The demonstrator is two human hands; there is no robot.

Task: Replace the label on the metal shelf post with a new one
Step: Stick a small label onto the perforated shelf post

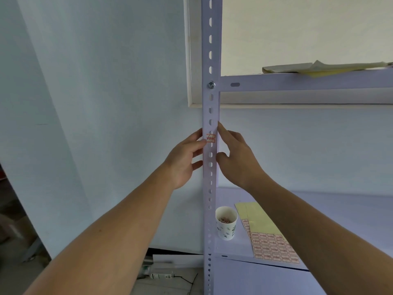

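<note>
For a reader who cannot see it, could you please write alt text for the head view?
Two bare hands flank a red-marked label on a perforated metal shelf post, the left hand touching the label's edge. On the shelf below stand a paper cup and a sheet of labels.

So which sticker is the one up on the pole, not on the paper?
The red-edged label on the metal post, between the left hand and right hand. The others sit in rows on the label sheet on the lower shelf.
</note>
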